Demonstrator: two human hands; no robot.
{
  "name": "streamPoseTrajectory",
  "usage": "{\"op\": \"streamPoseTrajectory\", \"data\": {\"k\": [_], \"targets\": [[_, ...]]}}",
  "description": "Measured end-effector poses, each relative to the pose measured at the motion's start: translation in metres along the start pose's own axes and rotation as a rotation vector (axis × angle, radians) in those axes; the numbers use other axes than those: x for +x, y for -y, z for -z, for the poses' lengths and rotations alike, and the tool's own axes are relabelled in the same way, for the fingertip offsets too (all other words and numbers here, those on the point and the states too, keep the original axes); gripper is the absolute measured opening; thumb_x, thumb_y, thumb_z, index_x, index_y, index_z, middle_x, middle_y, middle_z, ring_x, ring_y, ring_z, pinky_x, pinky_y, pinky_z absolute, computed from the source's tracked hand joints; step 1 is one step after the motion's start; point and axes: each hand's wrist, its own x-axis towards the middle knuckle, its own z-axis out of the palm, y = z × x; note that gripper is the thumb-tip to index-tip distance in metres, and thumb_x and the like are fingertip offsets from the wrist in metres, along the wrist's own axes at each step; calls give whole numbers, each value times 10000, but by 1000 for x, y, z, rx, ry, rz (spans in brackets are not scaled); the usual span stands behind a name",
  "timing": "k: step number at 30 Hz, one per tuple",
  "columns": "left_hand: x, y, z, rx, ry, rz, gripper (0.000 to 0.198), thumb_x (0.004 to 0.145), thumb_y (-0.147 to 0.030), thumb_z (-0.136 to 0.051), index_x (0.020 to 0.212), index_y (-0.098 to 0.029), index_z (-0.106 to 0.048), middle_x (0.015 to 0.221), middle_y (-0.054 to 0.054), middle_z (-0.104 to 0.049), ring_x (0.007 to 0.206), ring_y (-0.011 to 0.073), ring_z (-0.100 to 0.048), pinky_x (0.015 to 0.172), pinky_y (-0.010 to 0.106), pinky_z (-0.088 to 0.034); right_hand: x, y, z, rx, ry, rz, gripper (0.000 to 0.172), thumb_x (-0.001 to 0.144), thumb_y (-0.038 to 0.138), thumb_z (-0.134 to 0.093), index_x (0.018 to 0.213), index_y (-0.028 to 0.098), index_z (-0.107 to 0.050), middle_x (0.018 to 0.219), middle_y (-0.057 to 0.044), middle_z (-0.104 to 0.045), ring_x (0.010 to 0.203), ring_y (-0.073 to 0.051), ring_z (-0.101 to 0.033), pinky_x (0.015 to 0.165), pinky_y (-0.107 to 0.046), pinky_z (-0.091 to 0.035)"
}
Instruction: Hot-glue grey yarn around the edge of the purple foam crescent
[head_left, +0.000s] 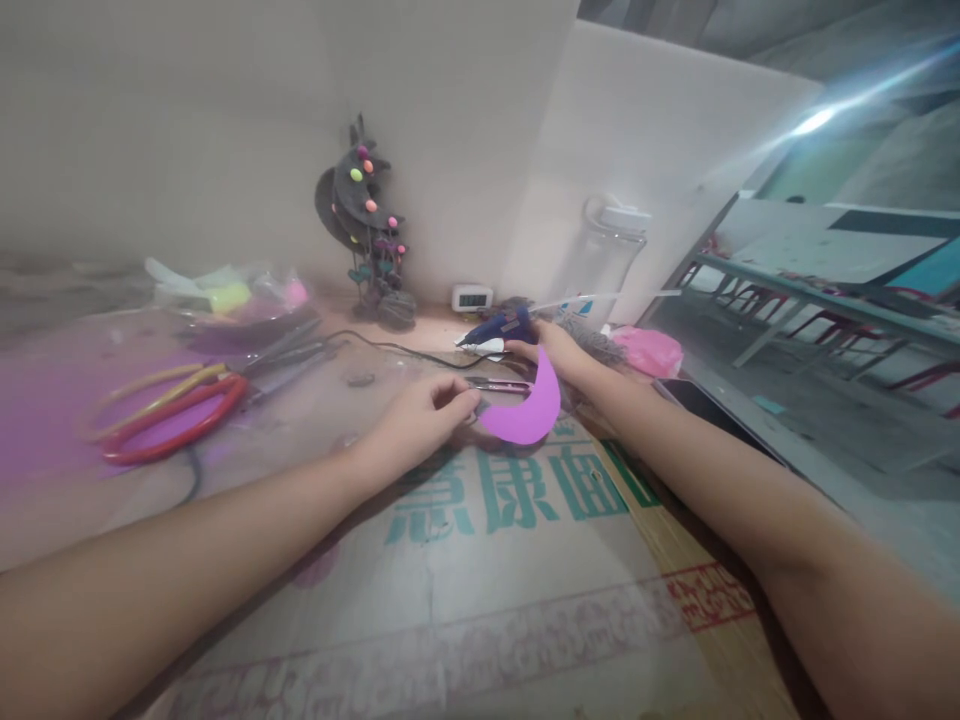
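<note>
A purple crescent cutout [536, 408], of paper or foam sheet, is pinched at its left tip between the thumb and fingers of my left hand [442, 402]. My right hand [551, 345] is closed around the handle of a blue hot glue gun [499, 328], partly hidden by the hand. The gun's nozzle points left, and a translucent glue stick [607, 298] sticks out of its back. A small metal tool [501, 385], perhaps thread snips, shows just behind the crescent, near my left fingers.
Large red-and-yellow-handled scissors [176, 415] lie at left, beside a plastic bag of bright pieces [232, 295]. A decorated dark crescent ornament [364, 210] stands by the wall. A small digital clock [472, 298], a clear bottle [600, 260] and a pink bundle [649, 352] are behind my hands.
</note>
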Motion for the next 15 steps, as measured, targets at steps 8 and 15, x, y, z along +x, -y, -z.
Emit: {"op": "streamPoseTrajectory", "data": {"k": [8, 15], "targets": [[-2, -4, 2, 32, -5, 29, 270, 844, -409, -537, 705, -178, -549, 631, -29, -537, 539, 110, -445, 514, 225, -349, -37, -4, 14, -108, -106, 126, 444, 840, 218, -591, 1277, 133, -577, 1329, -154, -582, 1200, -274, -560, 1056, -437, -400], [0, -6, 3, -55, -87, 8, 268, 846, -382, -538, 672, -180, -519, 632, -27, -521, 594, 126, -488, 587, 245, -388, -84, 18, 18, -219, 4, 183, 281, 887, 157, -447, 971, 161, -715, 1021, -94, -724, 979, -249, -654, 886, -374, -490]]}}
